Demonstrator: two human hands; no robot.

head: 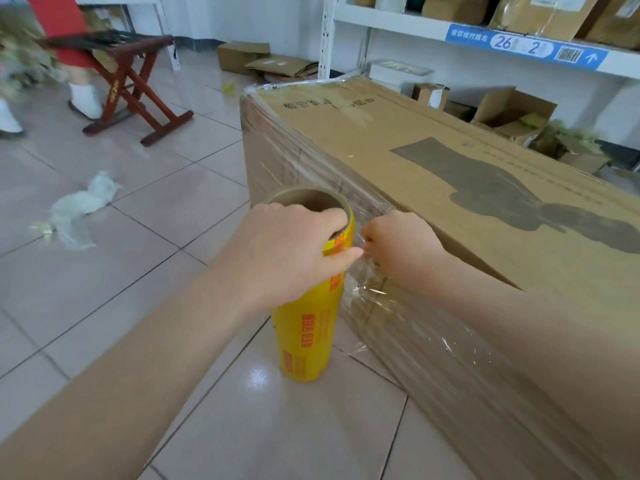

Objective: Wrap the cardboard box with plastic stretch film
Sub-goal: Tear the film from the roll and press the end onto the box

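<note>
A large cardboard box (pixel 398 140) stands on the tiled floor, its near side covered in clear stretch film (pixel 408 327). Beside that side a yellow film roll (pixel 304 337) stands upright on the floor, its cardboard core open at the top. My left hand (pixel 287 251) grips the roll's top, thumb hooked over the core rim. My right hand (pixel 398 247) pinches the film between the roll and the box's near side.
Crumpled plastic scraps (pixel 76 213) lie on the floor at left. A red folding stool (pixel 135 84) and a person's legs are at the back left. White shelving (pixel 485 39) with packages stands behind the box, with loose cartons (pixel 263 60) on the floor.
</note>
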